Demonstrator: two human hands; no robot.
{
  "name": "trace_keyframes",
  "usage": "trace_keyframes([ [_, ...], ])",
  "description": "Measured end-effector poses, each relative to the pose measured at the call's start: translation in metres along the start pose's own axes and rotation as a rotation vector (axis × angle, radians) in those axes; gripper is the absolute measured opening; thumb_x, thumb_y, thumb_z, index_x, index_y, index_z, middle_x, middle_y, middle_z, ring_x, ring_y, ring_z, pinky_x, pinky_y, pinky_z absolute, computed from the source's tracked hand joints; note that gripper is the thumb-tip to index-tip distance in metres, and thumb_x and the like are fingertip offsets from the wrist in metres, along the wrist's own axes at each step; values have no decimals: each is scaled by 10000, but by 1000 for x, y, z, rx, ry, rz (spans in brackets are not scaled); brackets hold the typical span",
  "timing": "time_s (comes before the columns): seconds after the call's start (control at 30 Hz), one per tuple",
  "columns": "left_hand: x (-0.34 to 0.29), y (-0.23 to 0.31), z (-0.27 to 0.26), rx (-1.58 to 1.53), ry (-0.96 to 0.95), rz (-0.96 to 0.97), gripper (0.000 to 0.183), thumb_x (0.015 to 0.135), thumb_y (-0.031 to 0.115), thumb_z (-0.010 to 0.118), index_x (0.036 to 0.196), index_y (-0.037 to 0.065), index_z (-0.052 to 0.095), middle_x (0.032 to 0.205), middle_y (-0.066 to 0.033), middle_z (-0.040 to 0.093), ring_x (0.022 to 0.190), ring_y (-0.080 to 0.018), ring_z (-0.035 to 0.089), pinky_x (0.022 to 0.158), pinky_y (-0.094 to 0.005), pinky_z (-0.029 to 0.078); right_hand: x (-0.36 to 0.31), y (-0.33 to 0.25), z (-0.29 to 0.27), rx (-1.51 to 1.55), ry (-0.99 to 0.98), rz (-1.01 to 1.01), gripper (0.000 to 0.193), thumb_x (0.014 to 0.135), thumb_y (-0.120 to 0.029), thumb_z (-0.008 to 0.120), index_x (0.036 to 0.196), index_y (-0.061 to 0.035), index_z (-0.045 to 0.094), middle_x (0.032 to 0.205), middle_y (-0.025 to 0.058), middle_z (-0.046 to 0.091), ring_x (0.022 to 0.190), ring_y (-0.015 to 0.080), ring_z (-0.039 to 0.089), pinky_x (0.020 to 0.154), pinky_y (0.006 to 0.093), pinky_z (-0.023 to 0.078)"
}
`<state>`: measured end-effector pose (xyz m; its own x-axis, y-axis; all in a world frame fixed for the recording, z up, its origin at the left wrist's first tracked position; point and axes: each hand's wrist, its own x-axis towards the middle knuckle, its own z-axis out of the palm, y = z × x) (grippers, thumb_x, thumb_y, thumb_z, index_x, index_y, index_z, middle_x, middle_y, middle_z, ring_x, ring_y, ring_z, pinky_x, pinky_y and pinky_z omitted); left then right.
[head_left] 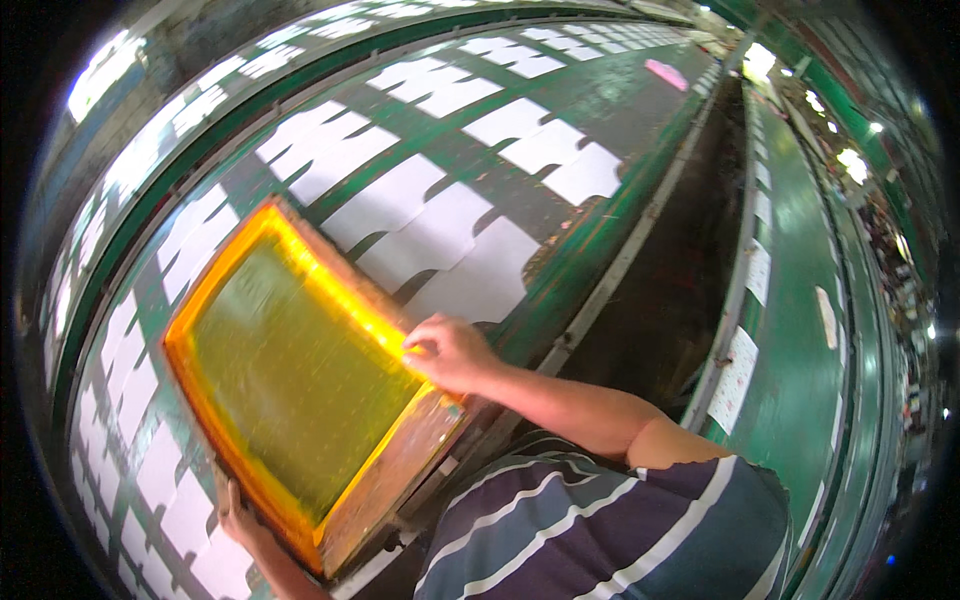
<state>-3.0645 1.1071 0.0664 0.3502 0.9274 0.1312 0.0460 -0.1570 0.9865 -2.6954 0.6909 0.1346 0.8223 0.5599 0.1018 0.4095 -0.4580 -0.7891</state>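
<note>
A wooden screen-printing frame [375,480] with a yellow-green mesh [290,370] lies tilted across the table in front of me. Bright yellow colour lines the mesh's borders and the inner sides of the frame. My right hand [450,352] is closed with curled fingers on the frame's right side, close to its near corner. At the left outer edge, my left hand [235,515] grips the frame low down, its fingers partly hidden behind the wood. White cut pieces [430,240] lie flat just beyond the frame, and some are partly covered by it.
The long green table [575,250] carries several rows of white cut pieces, with a pink item [665,74] far off. A metal rail [640,250] runs along its right edge. Past a dark gap stands another green table [790,370] with white pieces.
</note>
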Motion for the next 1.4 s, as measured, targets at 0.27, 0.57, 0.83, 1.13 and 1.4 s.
trace_keyframes([
  [0.27,-38,43,164,151,308,-253,431,864,114,988,1131,-57,697,1052,-118,766,845,-213,728,785,-382,628,50,106,-104,3,105,46,227,936,-325,846,1042,-125,857,1037,144,768,1025,340,756,923,463,597],
  [0.57,-118,61,345,-26,272,-198,401,893,73,961,1168,-49,696,1108,-137,790,968,-221,752,883,-366,613,81,249,-217,170,156,240,234,948,-262,845,1079,-69,847,1094,148,759,1033,293,752,923,419,588],
  [0.83,-152,60,411,21,311,-258,496,878,110,975,1225,-29,649,1151,-119,774,990,-197,731,913,-345,590,90,300,-270,366,118,314,190,1011,-154,799,1112,6,811,1084,96,705,1000,186,706,904,353,557],
  [1.13,-152,43,415,172,312,-256,552,866,221,991,1242,-55,695,1149,-139,783,1017,-227,729,939,-377,586,91,309,-281,434,-3,392,280,1016,-91,782,1277,9,760,1320,142,721,1200,246,725,1052,379,561],
  [1.4,-149,35,417,309,356,-271,556,955,404,891,1181,-73,716,1117,-183,770,1023,-268,698,949,-413,550,23,204,-277,-288,-574,-496,649,814,-214,951,1422,-113,748,1572,198,624,1438,427,598,1218,548,482],
])
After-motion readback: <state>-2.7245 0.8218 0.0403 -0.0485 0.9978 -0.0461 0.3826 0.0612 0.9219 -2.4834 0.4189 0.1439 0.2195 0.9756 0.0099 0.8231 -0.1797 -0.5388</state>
